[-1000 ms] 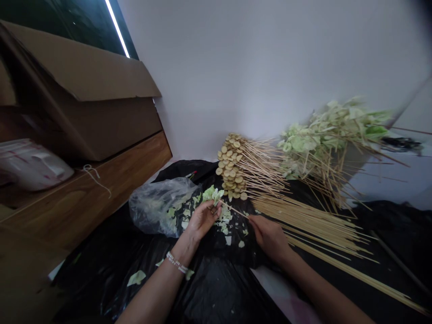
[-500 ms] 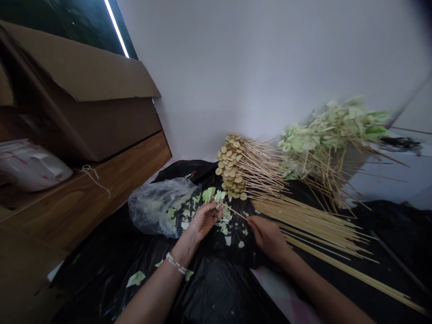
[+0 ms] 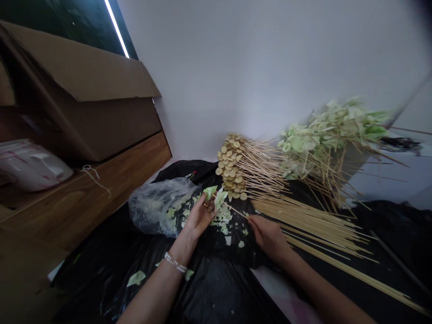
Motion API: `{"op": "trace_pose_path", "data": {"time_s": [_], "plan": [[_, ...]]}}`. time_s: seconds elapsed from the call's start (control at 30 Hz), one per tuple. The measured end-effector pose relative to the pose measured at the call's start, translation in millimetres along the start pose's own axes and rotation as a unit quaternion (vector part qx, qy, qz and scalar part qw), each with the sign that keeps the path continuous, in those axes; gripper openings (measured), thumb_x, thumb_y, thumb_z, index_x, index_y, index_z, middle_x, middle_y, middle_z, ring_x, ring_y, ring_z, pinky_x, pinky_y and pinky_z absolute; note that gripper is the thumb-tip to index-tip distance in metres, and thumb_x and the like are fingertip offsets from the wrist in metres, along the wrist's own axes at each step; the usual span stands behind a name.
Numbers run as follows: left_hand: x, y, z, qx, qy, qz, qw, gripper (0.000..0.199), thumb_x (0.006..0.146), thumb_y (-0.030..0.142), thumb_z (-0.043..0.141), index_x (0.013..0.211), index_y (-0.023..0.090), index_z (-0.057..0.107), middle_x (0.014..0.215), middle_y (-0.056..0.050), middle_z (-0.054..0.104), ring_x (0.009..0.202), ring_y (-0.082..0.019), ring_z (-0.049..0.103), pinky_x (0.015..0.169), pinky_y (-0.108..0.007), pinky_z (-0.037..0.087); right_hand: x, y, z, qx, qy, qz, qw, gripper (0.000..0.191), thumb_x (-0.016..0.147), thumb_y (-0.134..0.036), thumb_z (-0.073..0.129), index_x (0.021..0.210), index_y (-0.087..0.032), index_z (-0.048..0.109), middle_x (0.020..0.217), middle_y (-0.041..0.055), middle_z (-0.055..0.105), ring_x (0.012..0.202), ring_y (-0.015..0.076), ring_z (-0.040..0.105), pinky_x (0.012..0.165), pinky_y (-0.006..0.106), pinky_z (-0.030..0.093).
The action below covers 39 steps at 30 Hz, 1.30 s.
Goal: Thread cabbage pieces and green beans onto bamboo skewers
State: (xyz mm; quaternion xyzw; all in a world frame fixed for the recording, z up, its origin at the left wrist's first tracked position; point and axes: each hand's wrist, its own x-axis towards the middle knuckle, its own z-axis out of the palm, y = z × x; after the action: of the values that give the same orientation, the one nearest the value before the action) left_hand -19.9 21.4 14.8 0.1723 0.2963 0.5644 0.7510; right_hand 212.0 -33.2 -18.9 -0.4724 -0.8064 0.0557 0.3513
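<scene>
At the far left, a white plastic container with red markings [image 3: 32, 165] is sitting on a brown wooden shelf [image 3: 141, 158], below and beside a large brown cardboard box with its flap hanging out [image 3: 111, 121]. A thin white string [image 3: 98, 181] is trailing over the shelf's edge. Next, a crumpled clear plastic bag [image 3: 155, 204] is lying on shiny black plastic sheeting [image 3: 216, 283], with small pale-green leaf scraps [image 3: 223, 220] scattering beside it. The left hand [image 3: 199, 218], wearing a white beaded bracelet [image 3: 175, 262] and a gold-coloured ring, is turning its palm upward; its fingers are partly curling next to two pale-green leaf pieces [image 3: 220, 198] at the tip of a thin wooden skewer [image 3: 236, 210]. Whether they are pinching a leaf, I cannot tell. Behind, round yellowish slices on sticks [image 3: 231, 166] are lying stacked near the pale wall [image 3: 216, 81], their sticks pointing right. The right hand [image 3: 268, 235] is gripping the skewer's near end, its fingers closing around it. Farther right, loose bare wooden skewers [image 3: 313, 220] are lying in a spread row, and behind them a heap of leaf-topped skewers [image 3: 332, 128] is leaning near the wall.
</scene>
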Motion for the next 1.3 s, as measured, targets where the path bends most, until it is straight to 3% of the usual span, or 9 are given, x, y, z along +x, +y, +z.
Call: {"op": "trace_pose_path", "data": {"time_s": [0.17, 0.33, 0.53, 0.73, 1.03, 1.17, 1.3], "plan": [[2.9, -2.9, 1.5, 0.027, 0.049, 0.011, 0.998, 0.022, 0.086, 0.037, 0.062, 0.091, 0.016, 0.066, 0.085, -0.004, 0.071, 0.071, -0.011, 0.065, 0.063, -0.022, 0.053, -0.9, 0.4, 1.5, 0.006, -0.016, 0.004, 1.000, 0.024, 0.097, -0.022, 0.037, 0.092, -0.020, 0.060, 0.086, 0.0047, 0.067, 0.080, 0.0152, 0.064, 0.073, 0.024, 0.045], [7.5, -9.9, -3.5, 0.075, 0.071, 0.086, 0.991, 0.028, 0.072, 0.038, 0.076, 0.087, 0.018, 0.065, 0.083, -0.001, 0.070, 0.069, -0.011, 0.065, 0.060, -0.020, 0.050, -1.9, 2.7, 3.0, -0.011, -0.040, -0.003, 0.999, 0.024, 0.096, -0.020, 0.036, 0.090, -0.020, 0.059, 0.082, 0.0040, 0.066, 0.076, 0.0149, 0.062, 0.069, 0.024, 0.043], [13.0, -13.1, -10.8, 0.103, 0.108, 0.125, 0.981, 0.034, 0.073, 0.048, 0.072, 0.083, 0.017, 0.064, 0.077, -0.001, 0.068, 0.064, -0.010, 0.062, 0.058, -0.021, 0.049, -2.2, 1.5, 1.9, -0.035, -0.054, -0.007, 0.998, 0.025, 0.095, -0.016, 0.035, 0.093, -0.020, 0.059, 0.078, 0.0027, 0.065, 0.071, 0.0141, 0.062, 0.066, 0.023, 0.041], [10.1, -12.5, -7.9, 0.141, 0.099, 0.148, 0.974, 0.038, 0.063, 0.046, 0.079, 0.082, 0.016, 0.065, 0.081, -0.001, 0.068, 0.066, -0.009, 0.060, 0.060, -0.018, 0.047, -2.1, 1.3, 1.4, -0.044, -0.044, -0.010, 0.998, 0.024, 0.095, -0.018, 0.036, 0.092, -0.019, 0.060, 0.080, 0.0037, 0.066, 0.073, 0.0144, 0.063, 0.068, 0.023, 0.042], [1.5, -12.9, 1.8, 0.148, 0.068, 0.152, 0.975, 0.036, 0.055, 0.030, 0.087, 0.077, 0.016, 0.062, 0.073, 0.004, 0.062, 0.063, -0.007, 0.056, 0.063, -0.019, 0.044, -2.1, 3.5, 2.5, -0.041, 0.001, -0.018, 0.999, 0.024, 0.096, -0.020, 0.038, 0.094, -0.019, 0.062, 0.088, 0.0067, 0.069, 0.083, 0.0157, 0.065, 0.073, 0.024, 0.046], [-0.1, -14.0, 2.5, 0.145, 0.048, 0.145, 0.978, 0.033, 0.058, 0.028, 0.086, 0.079, 0.018, 0.063, 0.079, 0.003, 0.064, 0.069, -0.009, 0.059, 0.065, -0.021, 0.045, -2.1, 4.4, 3.2, -0.043, -0.001, -0.020, 0.999, 0.025, 0.096, -0.019, 0.037, 0.095, -0.019, 0.062, 0.089, 0.0062, 0.069, 0.082, 0.0152, 0.065, 0.072, 0.024, 0.046], [3.6, -11.8, -1.5, 0.132, 0.058, 0.140, 0.980, 0.031, 0.066, 0.040, 0.080, 0.083, 0.019, 0.066, 0.086, 0.000, 0.067, 0.075, -0.011, 0.061, 0.069, -0.022, 0.046, -1.1, 1.5, 1.1, -0.049, -0.001, -0.013, 0.999, 0.024, 0.096, -0.019, 0.037, 0.094, -0.020, 0.061, 0.085, 0.0049, 0.069, 0.078, 0.0149, 0.065, 0.071, 0.024, 0.046]]}}
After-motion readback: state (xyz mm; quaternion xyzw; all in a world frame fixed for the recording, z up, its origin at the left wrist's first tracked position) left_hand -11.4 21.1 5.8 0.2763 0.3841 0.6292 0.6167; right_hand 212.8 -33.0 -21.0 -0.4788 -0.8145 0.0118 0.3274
